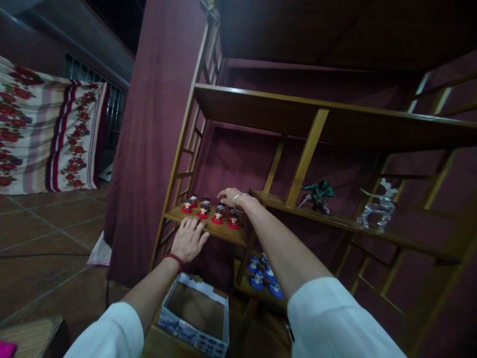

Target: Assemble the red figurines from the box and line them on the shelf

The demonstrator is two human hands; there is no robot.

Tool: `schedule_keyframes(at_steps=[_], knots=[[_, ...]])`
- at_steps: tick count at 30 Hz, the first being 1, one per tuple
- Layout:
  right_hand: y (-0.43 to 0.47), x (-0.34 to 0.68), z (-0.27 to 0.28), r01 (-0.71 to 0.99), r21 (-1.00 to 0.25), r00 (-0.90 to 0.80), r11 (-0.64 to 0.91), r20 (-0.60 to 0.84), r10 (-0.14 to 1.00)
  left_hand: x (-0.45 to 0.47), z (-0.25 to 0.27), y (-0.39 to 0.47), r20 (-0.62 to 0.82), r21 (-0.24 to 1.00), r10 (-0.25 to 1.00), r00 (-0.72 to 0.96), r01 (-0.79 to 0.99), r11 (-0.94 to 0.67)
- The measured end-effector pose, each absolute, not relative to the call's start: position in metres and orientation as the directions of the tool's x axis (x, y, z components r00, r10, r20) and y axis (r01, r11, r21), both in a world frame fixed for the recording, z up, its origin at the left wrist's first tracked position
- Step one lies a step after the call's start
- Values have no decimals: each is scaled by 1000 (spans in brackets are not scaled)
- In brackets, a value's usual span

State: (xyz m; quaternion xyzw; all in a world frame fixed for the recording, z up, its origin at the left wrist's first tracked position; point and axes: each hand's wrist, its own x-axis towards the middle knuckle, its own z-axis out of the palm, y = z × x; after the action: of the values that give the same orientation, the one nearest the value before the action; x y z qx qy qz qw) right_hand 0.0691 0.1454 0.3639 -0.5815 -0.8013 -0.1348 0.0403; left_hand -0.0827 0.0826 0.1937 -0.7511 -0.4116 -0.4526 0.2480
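Several small black-haired figurines (217,217) on round red bases stand in two rows on a wooden shelf (223,231). My left hand (188,239), wearing a red bead bracelet, lies with its fingers stretched out at the shelf's front edge, just before the front row. Above the back row reaches my right hand (229,194), a silver bangle on its wrist. Its fingers are bent but apart, close over the head of a back-row figurine (221,206); whether they touch it I cannot make out. Below my left hand is an open cardboard box (194,330) with printed sides.
Blue-based figurines (257,279) occupy a lower shelf on the right. A green-draped figure (318,195) and a clear deer figurine (379,206) share the shelf further right. Wooden uprights (307,156) divide the unit. A dark curtain (149,139) hangs at left.
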Motion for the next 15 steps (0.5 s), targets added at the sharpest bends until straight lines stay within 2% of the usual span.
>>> schedule_keyframes(at_steps=[6, 15], knots=[[125, 61, 363, 935, 180, -341, 306, 225, 913, -83, 194, 82, 870, -2, 417, 262, 849, -528], [77, 71, 337, 890, 159, -454, 427, 247, 856, -82, 194, 78, 873, -14, 409, 265, 853, -522]])
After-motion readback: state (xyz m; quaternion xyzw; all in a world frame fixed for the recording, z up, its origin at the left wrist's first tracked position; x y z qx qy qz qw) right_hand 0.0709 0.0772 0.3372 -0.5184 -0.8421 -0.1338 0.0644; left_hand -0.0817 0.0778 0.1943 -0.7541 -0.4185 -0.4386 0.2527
